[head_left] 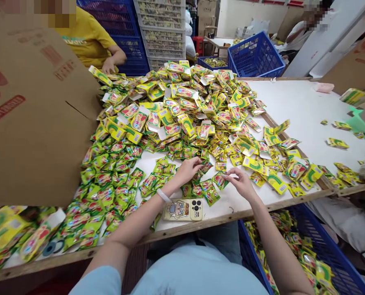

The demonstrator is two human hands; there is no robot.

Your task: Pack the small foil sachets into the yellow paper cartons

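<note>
My left hand [189, 169] reaches over the white tabletop with its fingers closed at the edge of a small shiny packet [206, 167]. Between the thumb and fingertips of my right hand [241, 182] is the corner of a green packet [220, 180] with a red print. Several similar green packets [211, 196] lie loose just below the hands. A phone in a cream cartoon case [182, 209] rests near the table edge, under my left wrist. Behind my hands rises a heap of yellow-green printed boxes [182, 106], many with white flaps open.
A large cardboard carton [41, 123] stands at the left. Loose green packets [102, 192] cover the table beside it. A blue crate [320, 246] full of packets sits below, at the right. Across the table is a person in a yellow shirt [88, 39]. A wooden strip [311, 168] divides the tabletop.
</note>
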